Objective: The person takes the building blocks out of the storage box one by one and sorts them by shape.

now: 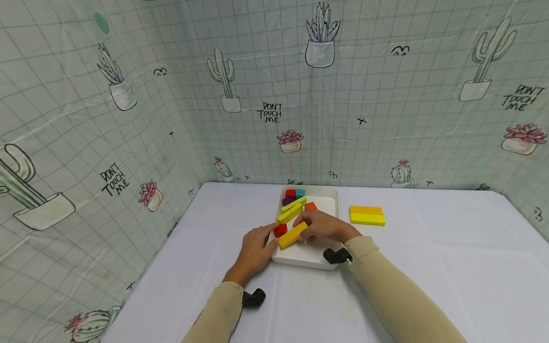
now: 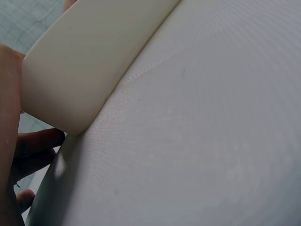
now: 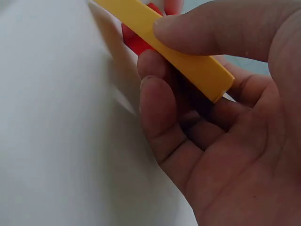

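Note:
A yellow rectangular block (image 1: 293, 235) is pinched between the thumb and fingers of my right hand (image 1: 318, 225), slanting over the near part of the white tray (image 1: 306, 261). The right wrist view shows the thumb along the yellow block (image 3: 174, 52). My left hand (image 1: 256, 250) grips the tray's left edge, its thumb and index finger over the rim; a red cube (image 1: 280, 230) sits beside the index fingertip. In the left wrist view, fingers (image 2: 40, 141) lie against the tray's outer wall (image 2: 89, 56). Further back lie two slanted yellow blocks (image 1: 290, 213).
At the tray's far end sit a red cube (image 1: 290, 193), a teal cube (image 1: 300, 193) and a purple block (image 1: 288, 201). An orange-red block (image 1: 310, 206) lies beyond my right hand. Two yellow blocks (image 1: 367, 216) lie side by side on the white-covered table (image 1: 450, 267), right of the tray.

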### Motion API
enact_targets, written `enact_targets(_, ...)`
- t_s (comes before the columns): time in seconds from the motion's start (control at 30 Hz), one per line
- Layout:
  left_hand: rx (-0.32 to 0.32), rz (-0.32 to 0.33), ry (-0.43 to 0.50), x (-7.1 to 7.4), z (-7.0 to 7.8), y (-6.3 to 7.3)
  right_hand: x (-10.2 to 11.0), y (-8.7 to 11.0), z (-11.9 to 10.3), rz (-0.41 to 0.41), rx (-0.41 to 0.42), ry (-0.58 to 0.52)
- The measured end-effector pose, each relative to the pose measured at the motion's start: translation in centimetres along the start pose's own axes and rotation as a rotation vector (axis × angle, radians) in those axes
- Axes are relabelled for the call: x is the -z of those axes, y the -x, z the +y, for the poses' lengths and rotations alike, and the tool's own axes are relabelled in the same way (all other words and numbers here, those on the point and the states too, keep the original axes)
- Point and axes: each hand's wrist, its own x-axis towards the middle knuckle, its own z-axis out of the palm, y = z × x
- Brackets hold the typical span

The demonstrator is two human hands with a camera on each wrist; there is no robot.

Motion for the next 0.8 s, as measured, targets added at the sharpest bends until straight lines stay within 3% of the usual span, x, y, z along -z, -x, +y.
enact_targets(0.8, 0.005, 0.021, 0.011, -0.2, 0.3, 0.0, 1.8, 3.3, -0.5, 0.176, 0.086, -0.295)
